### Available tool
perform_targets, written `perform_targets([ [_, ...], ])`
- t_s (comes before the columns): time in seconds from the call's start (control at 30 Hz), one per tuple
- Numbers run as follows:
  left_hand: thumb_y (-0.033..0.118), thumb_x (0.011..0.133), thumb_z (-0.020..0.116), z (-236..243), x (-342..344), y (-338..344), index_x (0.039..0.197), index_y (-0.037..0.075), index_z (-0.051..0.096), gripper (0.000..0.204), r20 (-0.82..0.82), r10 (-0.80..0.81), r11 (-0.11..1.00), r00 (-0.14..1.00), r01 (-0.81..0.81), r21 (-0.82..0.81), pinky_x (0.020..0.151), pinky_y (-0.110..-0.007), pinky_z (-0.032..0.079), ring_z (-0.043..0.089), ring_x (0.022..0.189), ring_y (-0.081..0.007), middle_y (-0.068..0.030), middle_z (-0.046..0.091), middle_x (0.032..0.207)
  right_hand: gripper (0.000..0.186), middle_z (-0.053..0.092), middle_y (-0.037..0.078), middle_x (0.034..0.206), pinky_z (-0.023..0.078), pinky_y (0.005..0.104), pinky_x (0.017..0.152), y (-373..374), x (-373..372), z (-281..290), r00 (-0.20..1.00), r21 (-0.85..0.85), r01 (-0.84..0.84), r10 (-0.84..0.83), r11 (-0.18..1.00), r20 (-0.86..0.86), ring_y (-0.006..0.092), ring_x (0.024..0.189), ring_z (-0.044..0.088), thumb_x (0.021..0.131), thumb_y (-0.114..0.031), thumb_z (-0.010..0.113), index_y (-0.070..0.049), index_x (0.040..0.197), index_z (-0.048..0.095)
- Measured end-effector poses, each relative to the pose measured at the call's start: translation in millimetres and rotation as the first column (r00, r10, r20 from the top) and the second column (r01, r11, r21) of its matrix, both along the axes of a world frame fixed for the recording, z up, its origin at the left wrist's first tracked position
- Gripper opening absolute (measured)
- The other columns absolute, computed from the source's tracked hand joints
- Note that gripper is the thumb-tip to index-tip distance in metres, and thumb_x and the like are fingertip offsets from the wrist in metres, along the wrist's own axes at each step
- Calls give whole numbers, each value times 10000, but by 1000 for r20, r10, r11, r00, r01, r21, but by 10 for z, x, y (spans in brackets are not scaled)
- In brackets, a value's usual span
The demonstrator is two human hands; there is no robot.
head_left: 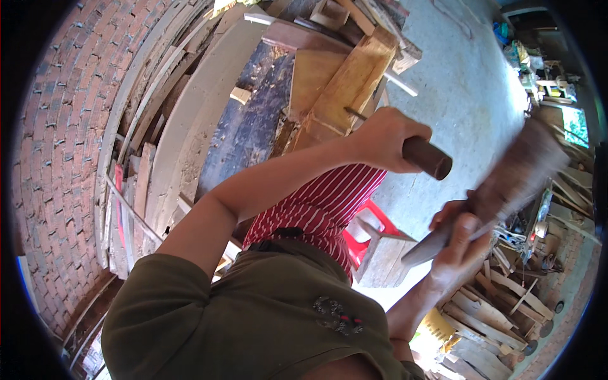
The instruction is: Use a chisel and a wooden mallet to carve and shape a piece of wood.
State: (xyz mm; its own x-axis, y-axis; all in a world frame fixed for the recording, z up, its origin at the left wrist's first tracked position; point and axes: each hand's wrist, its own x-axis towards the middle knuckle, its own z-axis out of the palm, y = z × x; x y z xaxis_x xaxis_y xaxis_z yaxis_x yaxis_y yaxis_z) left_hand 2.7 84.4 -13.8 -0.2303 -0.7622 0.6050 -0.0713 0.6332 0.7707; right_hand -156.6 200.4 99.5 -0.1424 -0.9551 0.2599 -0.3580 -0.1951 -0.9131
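Observation:
My left hand [386,138] is wrapped round the dark round handle of a chisel [429,158]. The chisel's thin metal shank sticks out on the far side of the fist, its tip against or just above a yellow-brown wooden beam [364,69]; contact is hard to judge. In my right hand [461,244] is a dark wooden mallet [519,168], gripped by its handle. Its thick head is raised to the right of the chisel, apart from it and blurred by motion. A flat wooden board [313,73] lies alongside the beam.
A dark work surface [244,120] strewn with wood chips lies left of the beam. Long planks [183,139] lean along the brick wall [69,126]. A red plastic stool [370,234] stands below my hands. Scrap wood [500,304] is piled at the lower right, beyond the concrete floor [453,76].

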Motion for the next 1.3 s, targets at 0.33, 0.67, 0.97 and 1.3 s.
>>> perform_targets([
  [0.33,176,747,763,212,178,-335,746,42,630,188,-351,262,875,899,-68,479,531,-294,458,590,574,-102,0,597,612,416,555,38,674,442,256,488,-126,-7,-243,992,139,18,-36,990,124,108,543,523,947,-271,670,38,1178,515],
  [0.67,453,771,783,95,901,-1664,1045,21,713,516,476,257,900,841,-388,199,725,-386,541,716,782,-290,-155,721,816,399,679,130,758,530,334,548,-85,-285,-821,883,374,-222,349,900,-314,157,641,673,802,-262,824,-22,1058,633],
  [0.97,683,757,714,-520,798,-2383,1292,49,610,836,762,216,976,611,-158,-151,892,-418,517,662,1047,-335,-190,672,1180,447,533,19,1404,566,361,549,-39,523,-1051,531,326,-663,731,673,-429,247,786,686,711,-294,850,-115,1058,634],
  [1.3,779,759,626,-615,1266,-2291,1243,179,666,771,854,218,963,472,-244,-111,902,-448,532,679,1043,-299,-135,681,1163,420,363,-14,1557,602,340,641,-102,329,-1399,449,376,-624,709,684,-544,234,1047,602,727,-314,810,-131,1065,641],
])
